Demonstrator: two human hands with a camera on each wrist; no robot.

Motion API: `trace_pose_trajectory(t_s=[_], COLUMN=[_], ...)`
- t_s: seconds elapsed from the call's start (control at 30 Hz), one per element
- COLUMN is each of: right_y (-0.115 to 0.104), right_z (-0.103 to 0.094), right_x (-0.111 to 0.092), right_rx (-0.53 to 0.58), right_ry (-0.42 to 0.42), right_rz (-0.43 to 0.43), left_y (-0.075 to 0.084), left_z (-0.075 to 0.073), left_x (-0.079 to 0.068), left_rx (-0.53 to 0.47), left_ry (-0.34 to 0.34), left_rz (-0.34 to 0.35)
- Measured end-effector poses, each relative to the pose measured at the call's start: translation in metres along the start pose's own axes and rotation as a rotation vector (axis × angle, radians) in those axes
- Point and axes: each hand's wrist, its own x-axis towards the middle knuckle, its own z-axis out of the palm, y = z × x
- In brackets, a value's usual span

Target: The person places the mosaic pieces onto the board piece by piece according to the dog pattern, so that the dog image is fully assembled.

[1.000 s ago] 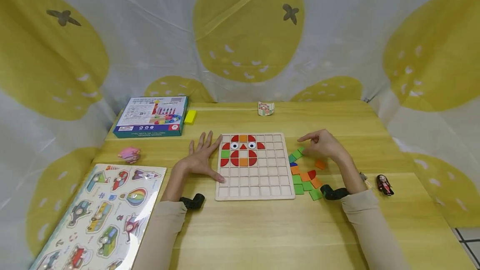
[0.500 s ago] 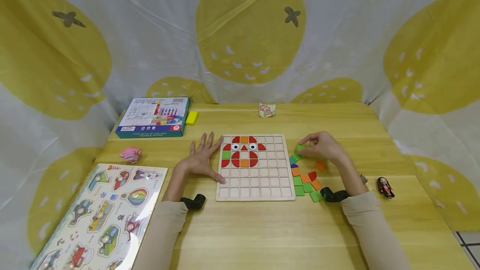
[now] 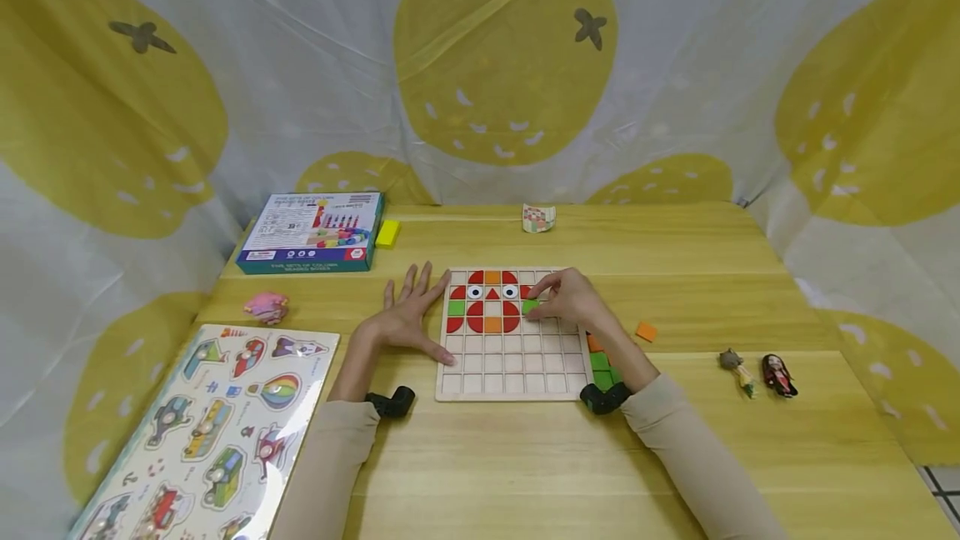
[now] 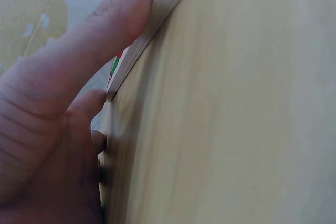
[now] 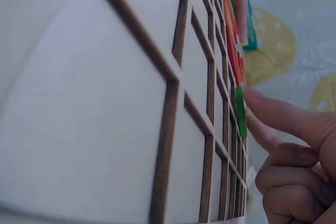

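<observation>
A wooden grid board lies mid-table, with red, orange and green tiles forming a face in its upper rows. My right hand is over the board's upper right and pinches a green square tile at a cell just right of the face; in the right wrist view the green tile sits edge-on against the grid board at my fingertips. My left hand lies flat with spread fingers against the board's left edge, and the left wrist view shows a finger touching the board's rim.
Loose green and orange tiles lie right of the board, one orange tile apart. A blue box and yellow block sit far left, a pink toy, a vehicle puzzle near left, two small figures right, a patterned piece behind.
My right hand picked a green tile from the loose pile and carried it left onto the board beside the face. The left hand stayed put.
</observation>
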Motion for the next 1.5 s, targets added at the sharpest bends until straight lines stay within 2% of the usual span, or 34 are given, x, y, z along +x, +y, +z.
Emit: trace_pose_trajectory(t_s=[0.17, 0.37, 0.47, 0.6, 0.8, 0.97, 1.13, 1.27, 1.5], right_y=[0.003, 0.003, 0.002, 0.013, 0.051, 0.074, 0.08, 0.082, 0.083], right_z=[-0.004, -0.003, -0.011, -0.04, -0.079, -0.091, -0.094, -0.094, -0.096], right_x=[0.0, 0.004, 0.001, -0.017, -0.055, -0.073, -0.075, -0.073, -0.065], right_rx=[0.003, -0.009, 0.008, 0.019, -0.061, -0.067, -0.021, -0.036, -0.092], right_ry=[0.004, -0.019, -0.022, -0.007, -0.05, -0.101, -0.158, -0.117, -0.031], right_rz=[0.005, -0.046, -0.051, -0.065, -0.05, 0.009, 0.06, 0.088, 0.063], left_y=[0.001, 0.002, 0.003, 0.003, -0.001, -0.004, -0.004, -0.002, -0.002], left_z=[-0.001, -0.003, -0.003, -0.003, -0.003, -0.002, 0.0, 0.001, 0.002], left_x=[0.001, 0.001, 0.002, 0.001, -0.002, -0.003, -0.002, 0.0, -0.001], left_rx=[0.003, 0.009, 0.01, 0.012, 0.002, -0.015, -0.02, -0.012, 0.001], left_ry=[0.001, -0.003, -0.002, 0.003, 0.01, 0.023, 0.025, 0.018, 0.018], left_rz=[0.006, -0.002, 0.0, 0.005, 0.01, 0.015, 0.025, 0.028, 0.019])
